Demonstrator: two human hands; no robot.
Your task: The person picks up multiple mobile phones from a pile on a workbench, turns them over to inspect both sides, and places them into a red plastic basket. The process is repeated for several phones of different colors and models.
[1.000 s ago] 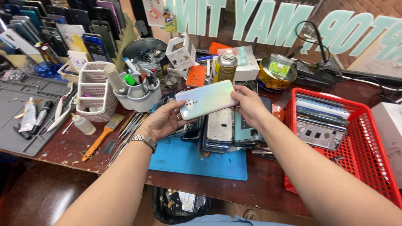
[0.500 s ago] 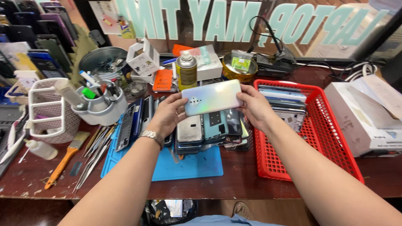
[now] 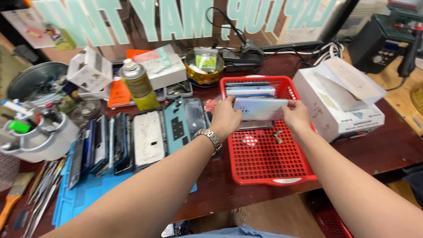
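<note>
Both my hands now hold the pale iridescent phone back panel (image 3: 261, 108) over the red plastic basket (image 3: 269, 169) — a second ago I had it up over the row of phones on the blue mat (image 3: 88, 196), so the panel has moved right and down, toward the stack of panels (image 3: 250, 89) standing at the basket's far end. Looks like the sorting step is near its end; the panel is not yet let go.

My left hand (image 3: 225, 118), watch on the wrist, pinches the panel's left edge, fingers curled round it. My right hand (image 3: 296, 116) pinches the right edge the same way. The panel is on its long edge, roughly level, just in front of the stack.

Versus the earlier frame — view swung right, white box (image 3: 339, 103) now beside the basket, spray can (image 3: 137, 86) off left.
</note>
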